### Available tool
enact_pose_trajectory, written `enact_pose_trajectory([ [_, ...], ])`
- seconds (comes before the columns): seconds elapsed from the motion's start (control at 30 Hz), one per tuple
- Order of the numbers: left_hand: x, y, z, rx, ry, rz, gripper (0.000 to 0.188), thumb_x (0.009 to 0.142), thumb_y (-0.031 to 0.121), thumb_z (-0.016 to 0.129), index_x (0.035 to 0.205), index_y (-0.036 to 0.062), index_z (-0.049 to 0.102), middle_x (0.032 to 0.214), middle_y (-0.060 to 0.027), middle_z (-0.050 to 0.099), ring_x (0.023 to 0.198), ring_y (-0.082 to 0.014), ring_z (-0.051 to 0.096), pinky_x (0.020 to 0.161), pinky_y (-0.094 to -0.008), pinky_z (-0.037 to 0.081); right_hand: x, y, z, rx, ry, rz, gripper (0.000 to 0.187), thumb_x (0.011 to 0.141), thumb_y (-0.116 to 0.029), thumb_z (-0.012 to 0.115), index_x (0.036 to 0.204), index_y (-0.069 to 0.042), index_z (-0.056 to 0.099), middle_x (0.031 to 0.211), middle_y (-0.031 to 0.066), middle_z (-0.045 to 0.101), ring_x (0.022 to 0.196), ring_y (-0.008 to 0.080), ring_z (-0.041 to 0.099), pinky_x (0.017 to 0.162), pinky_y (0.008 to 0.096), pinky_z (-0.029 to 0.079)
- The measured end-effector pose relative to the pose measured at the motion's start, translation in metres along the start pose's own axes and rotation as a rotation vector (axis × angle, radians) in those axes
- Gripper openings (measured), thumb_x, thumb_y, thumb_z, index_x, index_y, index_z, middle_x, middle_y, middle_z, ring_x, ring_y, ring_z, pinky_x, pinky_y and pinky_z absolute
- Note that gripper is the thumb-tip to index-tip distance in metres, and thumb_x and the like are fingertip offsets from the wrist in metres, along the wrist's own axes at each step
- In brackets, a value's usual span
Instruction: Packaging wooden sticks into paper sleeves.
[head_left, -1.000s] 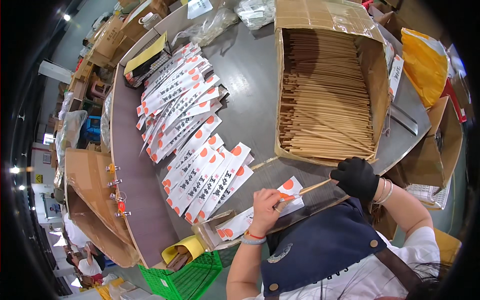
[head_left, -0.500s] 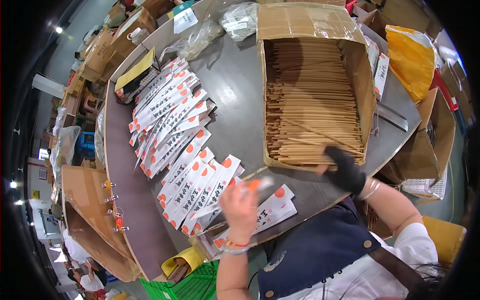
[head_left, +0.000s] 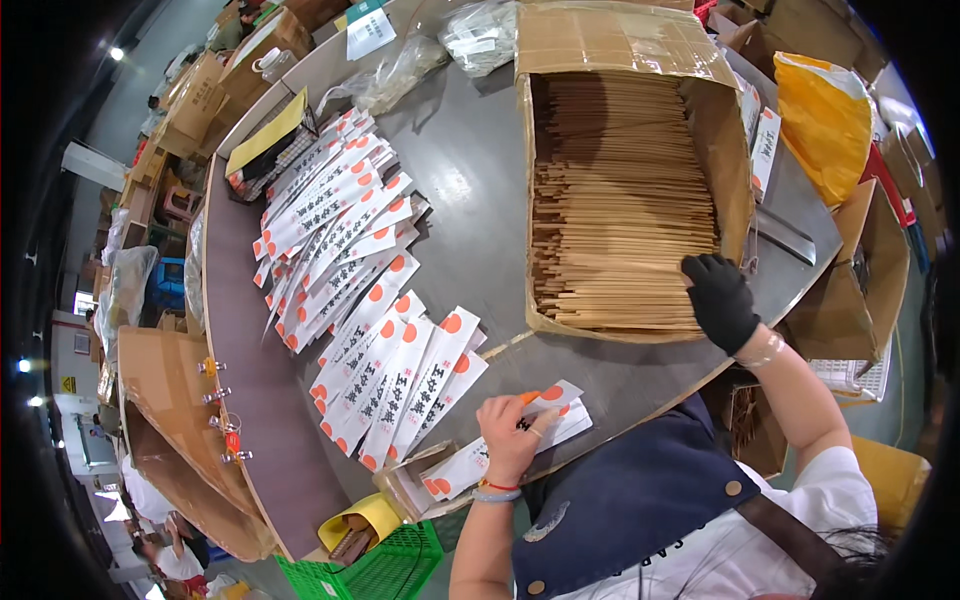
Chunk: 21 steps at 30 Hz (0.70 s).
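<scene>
My left hand (head_left: 512, 435) is over a small stack of white paper sleeves (head_left: 570, 428) with orange dots, at the table's near edge. Its fingers are bent and closed on the top sleeve; an orange cover shows on one fingertip. My right hand (head_left: 722, 308), in a black fingerless glove, is at the right side of a cardboard box (head_left: 620, 45) filled with wooden chopsticks (head_left: 630, 240). Its fingers curl down by the chopsticks' right ends, and what they grip is hidden. A large fanned pile of similar sleeves (head_left: 345, 240) spreads to the left.
A low cardboard holder (head_left: 408, 485) borders the small stack. Clear plastic bags (head_left: 400, 78) lie at the back. A metal strip (head_left: 785, 235) and an orange-yellow bag (head_left: 820, 120) are right of the box. A green crate (head_left: 395, 565) stands below the table's near left edge.
My left hand has moved right and down from the sleeve pile onto the small stack. My right hand has shifted up and right along the box. The slanted chopstick on top no longer shows.
</scene>
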<state>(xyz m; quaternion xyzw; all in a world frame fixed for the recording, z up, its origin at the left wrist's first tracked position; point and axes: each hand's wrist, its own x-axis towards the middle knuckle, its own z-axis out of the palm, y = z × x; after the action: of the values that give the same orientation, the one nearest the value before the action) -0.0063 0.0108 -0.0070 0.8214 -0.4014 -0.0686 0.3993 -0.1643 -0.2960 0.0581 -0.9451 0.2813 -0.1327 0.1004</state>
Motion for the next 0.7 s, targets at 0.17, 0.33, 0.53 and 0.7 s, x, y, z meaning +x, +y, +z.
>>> enact_pose_trajectory([
  [0.17, -0.004, -0.007, -0.004, -0.108, -0.071, -0.090, 0.022, 0.074, 0.023, 0.082, 0.088, 0.0095, 0.074, 0.080, -0.0029, 0.060, 0.079, -0.0210, 0.054, 0.075, -0.0329, 0.038, -0.026, -0.016, -0.044, 0.099, -0.309, -0.266, 0.036, 0.083, -0.017, 0.068, 0.117, -0.028, 0.068, 0.078, 0.0088, 0.058, 0.075, 0.0304, 0.061, 0.061, 0.0432, 0.049],
  [0.33, 0.001, -0.005, -0.010, -0.222, -0.101, -0.037, 0.015, 0.079, 0.024, 0.078, 0.087, 0.0108, 0.074, 0.081, -0.0012, 0.062, 0.078, -0.0187, 0.054, 0.074, -0.0324, 0.036, -0.034, -0.013, -0.041, 0.153, -0.321, -0.348, 0.035, 0.079, -0.023, 0.074, 0.113, -0.026, 0.071, 0.070, 0.0062, 0.056, 0.066, 0.0272, 0.060, 0.058, 0.0397, 0.048],
  [0.53, 0.009, 0.012, -0.013, 0.035, -0.185, 0.223, 0.016, 0.078, 0.018, 0.072, 0.094, 0.0150, 0.072, 0.090, 0.0005, 0.064, 0.082, -0.0191, 0.058, 0.076, -0.0350, 0.037, -0.036, -0.024, -0.019, 0.064, -0.382, -0.456, 0.015, 0.083, -0.030, 0.067, 0.096, -0.024, 0.071, 0.069, 0.0071, 0.060, 0.062, 0.0290, 0.063, 0.055, 0.0423, 0.049],
  [0.7, 0.022, 0.041, -0.025, 0.077, -0.119, 0.343, 0.019, 0.075, 0.011, 0.070, 0.094, 0.0143, 0.070, 0.088, -0.0014, 0.065, 0.079, -0.0211, 0.061, 0.069, -0.0357, 0.042, -0.011, -0.043, -0.023, 0.321, -0.330, -0.225, 0.032, 0.083, -0.021, 0.068, 0.114, -0.013, 0.068, 0.093, 0.0122, 0.066, 0.094, 0.0292, 0.065, 0.082, 0.0396, 0.051],
])
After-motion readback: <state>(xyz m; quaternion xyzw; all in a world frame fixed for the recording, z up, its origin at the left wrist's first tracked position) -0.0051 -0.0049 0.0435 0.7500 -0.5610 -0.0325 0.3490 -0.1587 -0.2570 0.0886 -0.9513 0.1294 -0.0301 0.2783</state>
